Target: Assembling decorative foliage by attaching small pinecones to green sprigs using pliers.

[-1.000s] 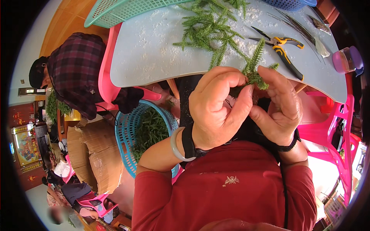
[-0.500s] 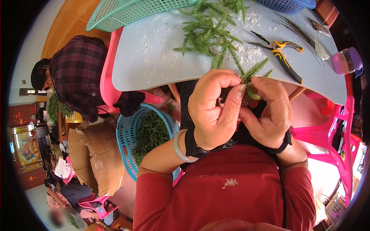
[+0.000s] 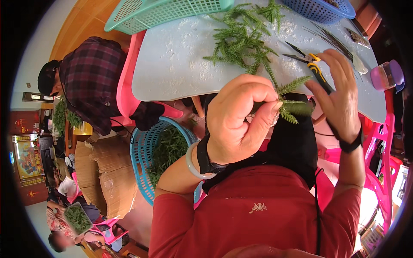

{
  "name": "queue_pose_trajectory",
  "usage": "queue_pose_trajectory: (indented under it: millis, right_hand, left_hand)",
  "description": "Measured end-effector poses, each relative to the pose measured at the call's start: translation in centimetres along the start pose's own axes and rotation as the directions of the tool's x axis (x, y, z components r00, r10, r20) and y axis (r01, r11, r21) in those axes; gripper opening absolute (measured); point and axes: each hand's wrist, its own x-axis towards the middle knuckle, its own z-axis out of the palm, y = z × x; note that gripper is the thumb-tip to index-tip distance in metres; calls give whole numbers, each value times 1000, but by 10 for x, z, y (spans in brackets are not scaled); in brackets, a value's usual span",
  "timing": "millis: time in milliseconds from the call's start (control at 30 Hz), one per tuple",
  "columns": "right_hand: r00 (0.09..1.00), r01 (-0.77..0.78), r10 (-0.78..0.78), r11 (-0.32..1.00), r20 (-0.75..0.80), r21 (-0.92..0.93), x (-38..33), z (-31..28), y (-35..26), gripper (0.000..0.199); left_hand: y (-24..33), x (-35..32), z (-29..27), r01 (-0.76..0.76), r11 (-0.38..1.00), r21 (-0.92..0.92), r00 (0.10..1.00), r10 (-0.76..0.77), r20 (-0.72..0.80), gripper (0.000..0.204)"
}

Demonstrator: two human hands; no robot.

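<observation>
My left hand point(image 3: 245, 122) pinches a small bunch of green needle-leaved sprigs point(image 3: 293, 86) at its base, just off the table's near edge. Several leaflets fan out to the right of the fingertips. My right hand point(image 3: 340, 96) is apart from it, fingers stretched and thumb spread, nothing visibly gripped. Its fingers pass over one handle of the black and yellow pliers point(image 3: 316, 71), whose jaws lie parted on the table; whether they touch is unclear. A loose pile of similar green sprigs point(image 3: 241, 38) lies beyond my left hand.
The pale table point(image 3: 172, 73) carries white crumbs, a green basket point(image 3: 172, 18), a blue basket point(image 3: 320, 12), thin dark wires point(image 3: 329, 38) and a purple-lidded jar point(image 3: 382, 76). A light-blue basket point(image 3: 140, 150) of greenery and cardboard point(image 3: 116, 176) stand left. A person in plaid point(image 3: 92, 73) bends nearby.
My right hand has let go of the sprigs, moved right and opened over the pliers. My left hand keeps its pinch. At lower left, a tray of greenery now shows beside another person.
</observation>
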Motion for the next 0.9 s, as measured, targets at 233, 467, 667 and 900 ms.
queue_pose_trajectory:
  millis: [233, 467, 667, 900]
  right_hand:
    - [952, 53, -30, 996, 304, -68, 0, 12, 50, 55]
    - [942, 69, -57, 997, 332, -23, 12, 7, 54, 42]
    - [930, -281, 82, 787, 359, 550, 3, -37, 5, 44]
    - [949, -132, -86, 766, 304, 629, -11, -45, -29, 52]
  left_hand:
    - [6, 8, -7, -316, 920, 233, 948, 317, 35, 15]
    - [8, 9, -12, -405, 810, 424, 905, 422, 59, 21]
    - [1, 11, -13, -413, 732, 542, 880, 474, 31, 22]
    - [2, 9, -13, -394, 737, 549, 889, 456, 26, 24]
